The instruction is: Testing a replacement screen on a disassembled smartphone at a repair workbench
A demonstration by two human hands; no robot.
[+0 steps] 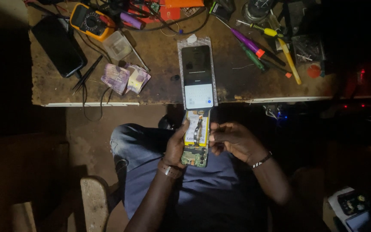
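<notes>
My left hand (176, 144) grips the left edge of an opened phone body (196, 138), with its yellow battery and green circuit board showing. The phone's detached screen (198, 77) stays joined at the top and lies lit over the wooden table edge (108, 102). My right hand (232, 139) rests against the phone body's right edge, fingers curled beside it. Both hands hover above my lap.
The table carries a yellow multimeter (90, 20), a black phone (61, 45), tweezers (86, 74), folded banknotes (125, 78), a small clear box (117, 45) and several screwdrivers (258, 45). A wooden stool (94, 202) stands at the lower left.
</notes>
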